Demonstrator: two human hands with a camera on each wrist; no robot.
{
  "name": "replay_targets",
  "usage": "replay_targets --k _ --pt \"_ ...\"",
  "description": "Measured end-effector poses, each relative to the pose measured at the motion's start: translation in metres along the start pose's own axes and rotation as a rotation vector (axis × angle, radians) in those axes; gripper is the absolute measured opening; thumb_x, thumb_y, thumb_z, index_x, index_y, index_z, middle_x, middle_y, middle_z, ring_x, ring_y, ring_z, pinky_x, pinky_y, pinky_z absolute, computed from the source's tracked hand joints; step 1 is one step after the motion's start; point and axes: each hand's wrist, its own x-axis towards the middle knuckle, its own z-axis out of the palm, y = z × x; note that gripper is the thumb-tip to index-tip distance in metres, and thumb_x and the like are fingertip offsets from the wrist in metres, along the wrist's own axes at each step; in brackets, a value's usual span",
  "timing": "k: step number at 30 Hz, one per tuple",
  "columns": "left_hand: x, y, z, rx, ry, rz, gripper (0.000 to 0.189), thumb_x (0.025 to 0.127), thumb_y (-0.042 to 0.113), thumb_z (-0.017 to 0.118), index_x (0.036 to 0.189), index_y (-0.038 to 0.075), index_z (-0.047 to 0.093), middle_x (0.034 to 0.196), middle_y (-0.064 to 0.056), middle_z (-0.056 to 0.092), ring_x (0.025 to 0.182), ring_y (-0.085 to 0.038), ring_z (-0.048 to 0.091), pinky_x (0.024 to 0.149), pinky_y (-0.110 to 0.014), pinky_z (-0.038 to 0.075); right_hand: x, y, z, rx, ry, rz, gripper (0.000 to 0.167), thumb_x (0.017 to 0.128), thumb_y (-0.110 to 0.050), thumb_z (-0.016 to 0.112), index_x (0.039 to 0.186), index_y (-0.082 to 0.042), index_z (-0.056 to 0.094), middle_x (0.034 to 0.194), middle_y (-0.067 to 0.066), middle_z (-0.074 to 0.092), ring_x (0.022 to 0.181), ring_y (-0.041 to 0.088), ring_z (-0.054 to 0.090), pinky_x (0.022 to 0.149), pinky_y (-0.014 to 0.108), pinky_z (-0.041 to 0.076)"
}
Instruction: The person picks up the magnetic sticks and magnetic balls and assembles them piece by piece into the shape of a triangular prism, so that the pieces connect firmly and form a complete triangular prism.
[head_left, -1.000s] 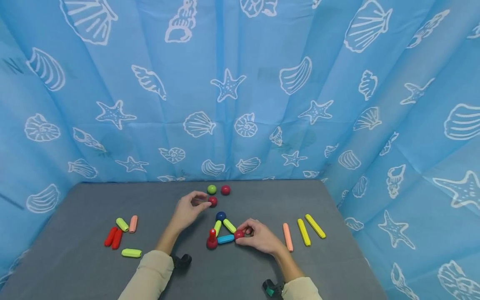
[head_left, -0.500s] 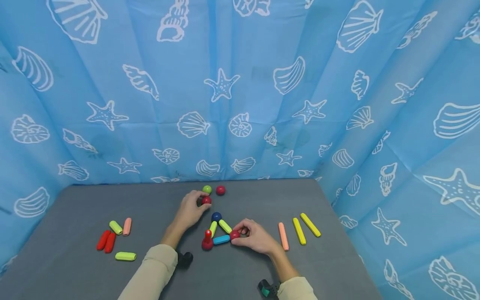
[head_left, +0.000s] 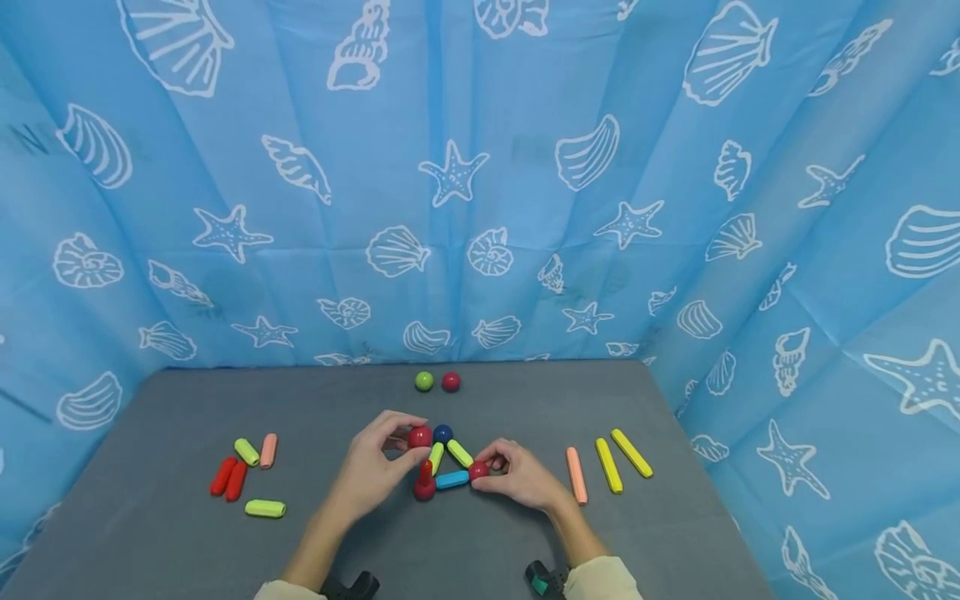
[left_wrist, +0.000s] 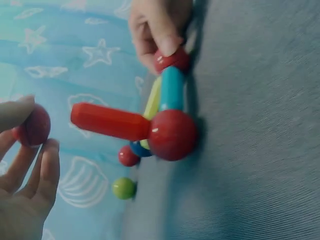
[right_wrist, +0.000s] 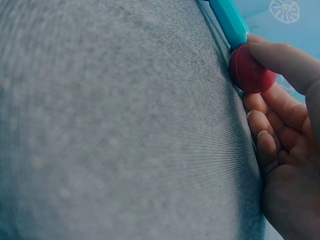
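A small triangle of rods and balls lies on the grey table. It has a dark blue ball (head_left: 442, 433) at the back, two lime rods (head_left: 460, 453) and a light blue rod (head_left: 452, 480). From the red ball (left_wrist: 172, 135) at its left corner a red rod (left_wrist: 110, 121) stands upright. My right hand (head_left: 521, 477) pinches the red ball (right_wrist: 250, 70) at the right corner, where the light blue rod joins. Up off the table, my left hand (head_left: 375, 467) holds a loose red ball (left_wrist: 37, 125) between thumb and fingers, left of the upright rod.
Behind the triangle sit a green ball (head_left: 424, 381) and another red ball (head_left: 451, 382). Several short rods lie at left, among them a red rod (head_left: 236, 482) and a lime rod (head_left: 265, 508). Rightward are an orange rod (head_left: 576, 476) and two yellow rods (head_left: 609, 465). A curtain (head_left: 480, 208) hangs behind.
My left hand has closed on the red ball behind the triangle and brought it nearer, up beside the upright red rod. My right hand keeps its pinch on the corner ball.
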Motion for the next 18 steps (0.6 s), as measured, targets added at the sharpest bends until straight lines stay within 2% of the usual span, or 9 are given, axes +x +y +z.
replay_targets --k 5,10,14,16,18 --pt "-0.009 -0.002 0.007 -0.034 -0.085 -0.057 0.036 0.084 0.022 0.085 0.116 0.026 0.071 0.11 0.013 0.065 0.096 -0.004 0.064 0.086 -0.024 0.059 0.0 0.0 0.0 -0.003 0.0 0.005 0.031 0.088 -0.033 0.081 0.113 -0.018 0.071 0.104 0.002 0.061 0.096 0.018 0.053 0.079 0.024 0.045" --pt "-0.011 -0.006 0.009 -0.043 -0.107 -0.087 0.048 0.081 0.022 0.087 0.125 0.026 0.067 0.116 0.008 0.066 0.101 -0.01 0.065 0.085 -0.025 0.059 -0.001 0.002 0.0 0.002 -0.002 0.007 0.03 0.088 -0.033 0.081 0.112 -0.018 0.071 0.103 0.003 0.061 0.096 0.019 0.053 0.079 0.024 0.045" --pt "-0.012 -0.016 0.014 0.063 -0.183 -0.197 0.064 0.077 0.03 0.09 0.133 0.021 0.061 0.111 0.005 0.062 0.094 -0.012 0.059 0.074 -0.024 0.053 -0.001 0.002 0.0 0.0 -0.011 -0.008 0.028 0.086 -0.031 0.083 0.107 -0.018 0.072 0.103 0.004 0.061 0.095 0.018 0.052 0.078 0.024 0.044" --pt "-0.013 -0.024 0.018 0.138 -0.236 -0.248 0.061 0.077 0.032 0.09 0.129 0.017 0.062 0.102 0.003 0.06 0.087 -0.013 0.054 0.068 -0.023 0.048 0.0 0.001 0.0 0.001 -0.024 -0.019 0.027 0.084 -0.031 0.085 0.104 -0.017 0.072 0.102 0.006 0.062 0.094 0.018 0.051 0.077 0.024 0.044" --pt "-0.014 -0.032 0.022 0.18 -0.263 -0.275 0.053 0.078 0.033 0.089 0.121 0.014 0.065 0.093 0.001 0.058 0.081 -0.014 0.052 0.064 -0.023 0.043 0.001 0.0 0.001 0.015 -0.035 -0.024 0.027 0.085 -0.03 0.084 0.103 -0.015 0.071 0.102 0.008 0.062 0.092 0.017 0.052 0.076 0.024 0.044"
